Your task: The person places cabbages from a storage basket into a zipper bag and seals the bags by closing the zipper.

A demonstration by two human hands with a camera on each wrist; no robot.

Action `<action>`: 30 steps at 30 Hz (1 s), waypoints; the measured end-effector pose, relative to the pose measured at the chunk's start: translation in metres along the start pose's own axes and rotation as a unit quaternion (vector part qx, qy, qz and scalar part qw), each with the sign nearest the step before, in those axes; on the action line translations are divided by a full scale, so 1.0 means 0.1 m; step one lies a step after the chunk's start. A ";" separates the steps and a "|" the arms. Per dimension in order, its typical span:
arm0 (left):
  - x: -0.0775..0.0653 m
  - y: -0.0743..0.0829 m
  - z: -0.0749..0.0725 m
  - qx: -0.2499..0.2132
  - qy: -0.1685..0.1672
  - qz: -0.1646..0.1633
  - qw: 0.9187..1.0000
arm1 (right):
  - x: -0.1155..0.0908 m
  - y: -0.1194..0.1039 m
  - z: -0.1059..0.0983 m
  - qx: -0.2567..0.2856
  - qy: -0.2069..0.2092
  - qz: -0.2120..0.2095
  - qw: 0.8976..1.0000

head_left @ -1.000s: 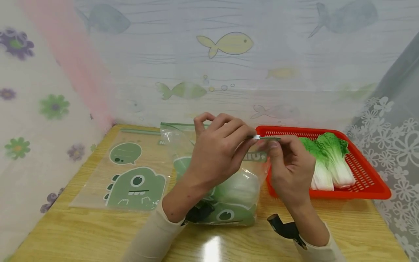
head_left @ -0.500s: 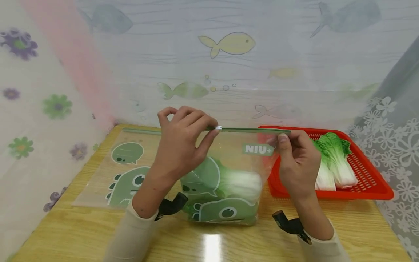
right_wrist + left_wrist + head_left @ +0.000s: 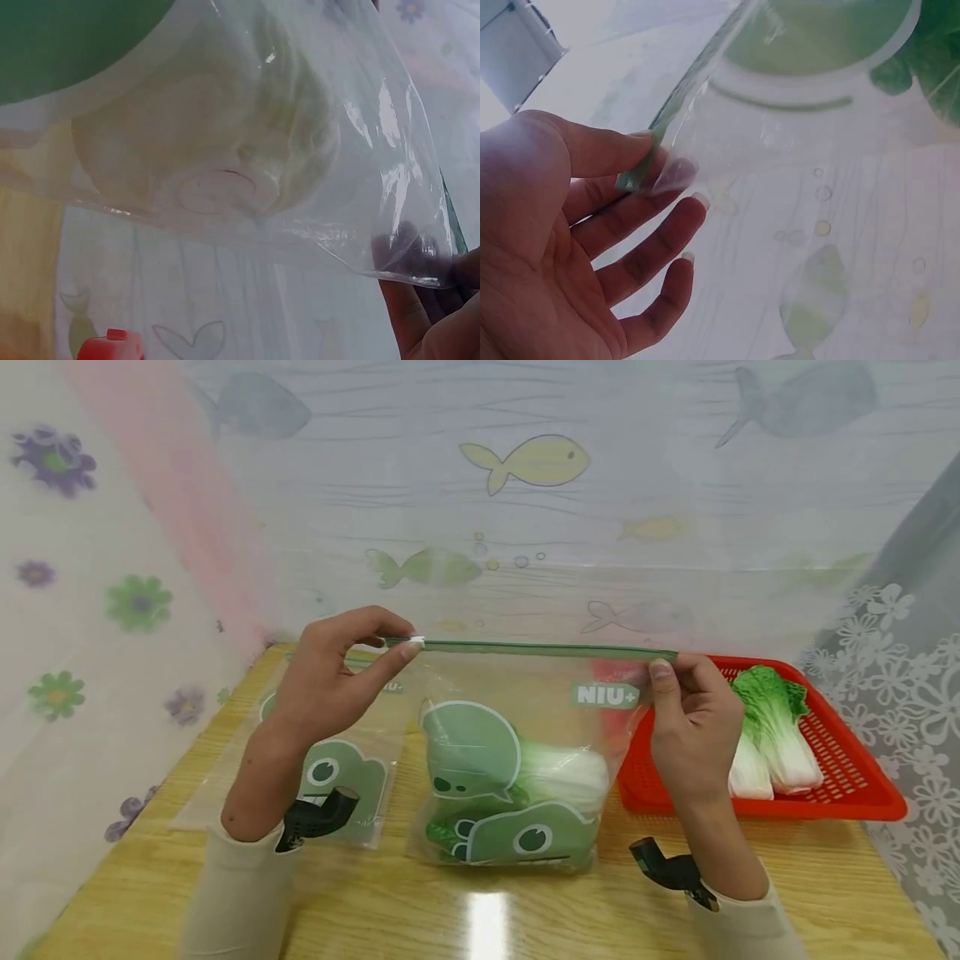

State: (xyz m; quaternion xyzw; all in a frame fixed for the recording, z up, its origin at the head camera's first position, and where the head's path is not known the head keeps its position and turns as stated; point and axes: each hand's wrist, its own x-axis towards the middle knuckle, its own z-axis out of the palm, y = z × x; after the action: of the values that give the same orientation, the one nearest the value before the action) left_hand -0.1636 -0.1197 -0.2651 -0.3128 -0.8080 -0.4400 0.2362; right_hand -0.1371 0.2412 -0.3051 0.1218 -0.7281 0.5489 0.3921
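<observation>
A clear zipper bag (image 3: 517, 860) with green monster prints stands on the table, its top edge stretched level between both hands. Inside it lies a napa cabbage (image 3: 566, 772), partly behind the prints. My left hand (image 3: 326, 681) pinches the white slider (image 3: 417, 643) at the left end of the green zip strip (image 3: 540, 648). In the left wrist view, thumb and index finger grip the bag's corner (image 3: 634, 174) while the other fingers curl loosely. My right hand (image 3: 697, 727) pinches the strip's right end. The right wrist view shows the cabbage's pale base (image 3: 217, 191) through the plastic.
A second, flat zipper bag (image 3: 352, 760) lies on the table at the left, partly behind the left forearm. At the right stands a red plastic basket (image 3: 862, 777) holding napa cabbages (image 3: 776, 731). A patterned curtain (image 3: 525, 527) hangs behind the wooden table (image 3: 360, 902).
My left hand has slid leftward along the strip with the white slider, from near the right end to the left end. My right hand has shifted slightly right, still pinching its end.
</observation>
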 end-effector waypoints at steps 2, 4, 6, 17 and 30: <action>0.00 -0.02 -0.05 -0.010 0.001 -0.009 1.000 | 0.01 0.01 -0.01 -0.001 0.008 0.008 1.000; 0.00 -0.04 -0.06 -0.020 0.002 -0.016 1.000 | 0.01 0.02 -0.01 -0.002 0.014 0.011 1.000; 0.01 -0.07 -0.05 -0.036 0.000 -0.025 0.999 | 0.01 0.03 0.00 0.001 0.018 0.010 1.000; 0.07 -0.23 0.16 -0.170 -0.061 -0.129 0.975 | 0.03 0.08 -0.03 0.081 -0.067 0.132 0.986; 0.02 -0.40 0.34 -0.213 0.009 -0.212 0.954 | -0.06 0.13 0.08 0.029 -0.329 0.287 0.899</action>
State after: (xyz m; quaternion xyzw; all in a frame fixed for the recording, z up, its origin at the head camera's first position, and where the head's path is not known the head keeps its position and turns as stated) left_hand -0.1973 -0.1067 -0.3033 -0.1734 -0.7412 -0.6445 0.0724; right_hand -0.1445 0.2377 -0.3194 0.0927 -0.8031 0.5867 -0.0480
